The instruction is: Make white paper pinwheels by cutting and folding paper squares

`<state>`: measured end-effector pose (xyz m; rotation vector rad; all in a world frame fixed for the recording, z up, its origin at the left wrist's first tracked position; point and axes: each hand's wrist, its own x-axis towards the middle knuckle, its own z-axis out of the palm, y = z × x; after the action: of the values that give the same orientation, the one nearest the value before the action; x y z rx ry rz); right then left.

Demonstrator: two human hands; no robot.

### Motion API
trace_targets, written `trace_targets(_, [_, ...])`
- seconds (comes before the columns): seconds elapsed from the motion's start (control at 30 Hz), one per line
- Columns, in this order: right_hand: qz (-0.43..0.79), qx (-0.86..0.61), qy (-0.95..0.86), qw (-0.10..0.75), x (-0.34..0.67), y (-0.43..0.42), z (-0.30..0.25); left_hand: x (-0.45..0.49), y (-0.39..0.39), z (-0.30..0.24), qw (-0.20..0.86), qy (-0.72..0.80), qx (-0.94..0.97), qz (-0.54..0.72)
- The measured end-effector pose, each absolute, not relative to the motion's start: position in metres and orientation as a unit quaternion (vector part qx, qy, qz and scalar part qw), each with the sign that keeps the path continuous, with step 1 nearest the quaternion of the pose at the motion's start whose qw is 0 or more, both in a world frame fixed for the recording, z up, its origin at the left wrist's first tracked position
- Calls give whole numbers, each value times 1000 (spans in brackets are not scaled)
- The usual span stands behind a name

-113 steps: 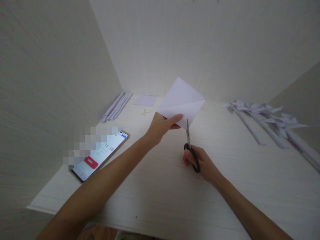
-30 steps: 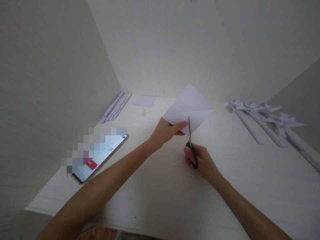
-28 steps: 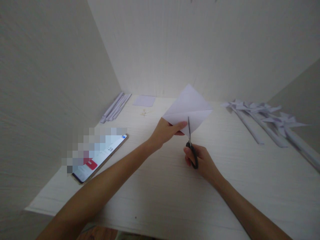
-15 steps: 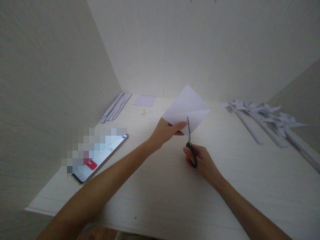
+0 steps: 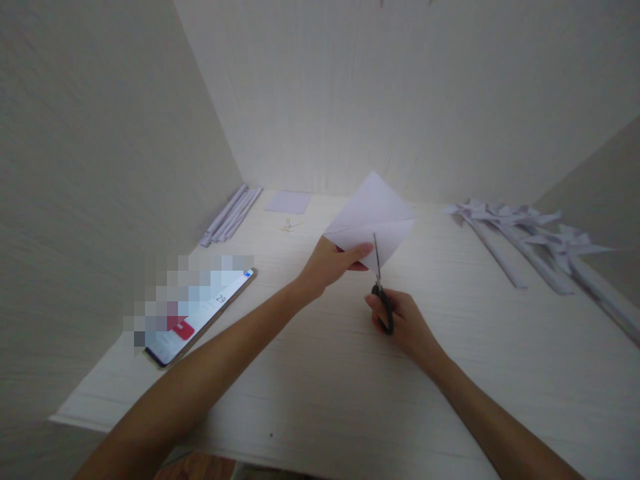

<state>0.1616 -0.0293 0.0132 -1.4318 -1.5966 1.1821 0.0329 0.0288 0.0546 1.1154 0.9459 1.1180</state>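
Observation:
A white square sheet of paper [image 5: 373,200] with a crease across it is held up, one corner pointing away from me. My left hand [image 5: 336,265] pinches it near its lower left edge, thumb on top and fingers beneath. In my right hand [image 5: 400,317] is a pair of black-handled scissors [image 5: 385,311], thumb and fingers in the loops. One blade lies over the paper from its near corner toward the middle, close by my left thumb. The other blade is hidden under the sheet.
Several rolled paper sticks [image 5: 233,215] lie at the back left, beside another paper square [image 5: 288,202] and some thin small pieces [image 5: 289,226]. A phone [image 5: 200,320] rests at the left. Paper pinwheels [image 5: 505,217] on sticks lie along the right.
The paper's right corner has shifted slightly left and its far corner sits a touch lower. Both hands and the scissors have barely moved.

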Motion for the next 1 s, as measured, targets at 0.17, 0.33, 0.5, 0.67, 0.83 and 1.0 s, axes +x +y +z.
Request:
trace_targets(0.17, [454, -551, -613, 338, 162, -29, 13, 33, 29, 54, 607, 409, 481, 482])
trace_targets(0.33, [448, -541, -630, 332, 162, -29, 15, 33, 30, 53, 601, 411, 479, 490])
trace_targets(0.5, [454, -540, -633, 320, 161, -30, 16, 28, 36, 56, 568, 405, 462, 548])
trace_targets(0.67, [452, -539, -620, 347, 163, -31, 15, 22, 44, 58, 554, 382, 419, 609])
trace_targets(0.83, [441, -542, -543, 466, 166, -27, 16, 30, 38, 49, 576, 374, 450, 572])
trace_targets(1.0, [484, -490, -447, 570, 168, -21, 8, 41, 26, 31, 574, 394, 501, 514])
